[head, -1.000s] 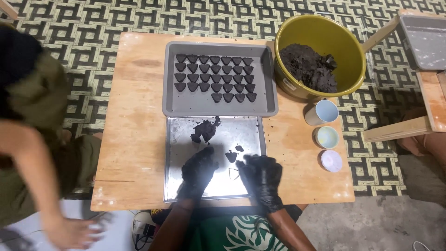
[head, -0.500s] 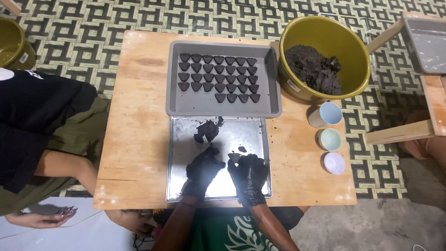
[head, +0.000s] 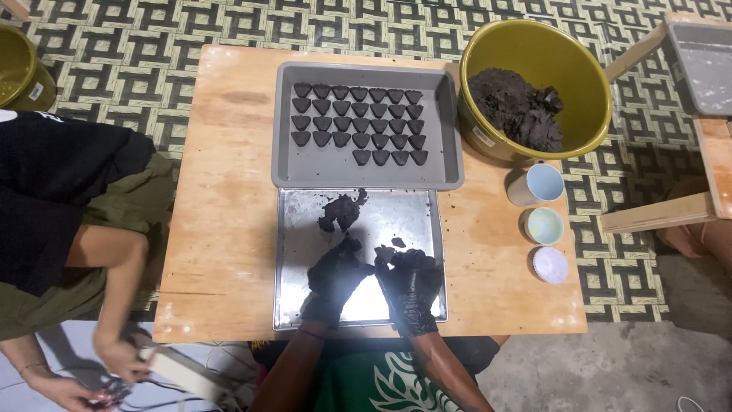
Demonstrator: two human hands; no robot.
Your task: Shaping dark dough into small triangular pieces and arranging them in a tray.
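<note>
Both hands wore black gloves and had come closer together over the shiny tray [head: 412, 217] since a moment before. The left hand [head: 333, 281] and the right hand [head: 412, 284] now met at the fingertips, and a small dark piece [head: 384, 254] sat pinched between them, so the fingers were closed on it. Half a second before, the hands were a bit more apart, so the piece looked like it was being pressed into shape. It sat right at the fingertips, just above the tray. A tiny crumb [head: 398, 243] lay near it. Further up the tray lay a dark lump [head: 341, 211], well apart from the fingers. Behind that was the grey tray [head: 446, 164], with rows of little dark shapes [head: 358, 124] in it, same as before. To the right stood three small cups [head: 544, 223], and past them the yellow bowl [head: 538, 50] with more dark mix. On the left, another person [head: 69, 221] had bent lower and was reaching down at the floor.
</note>
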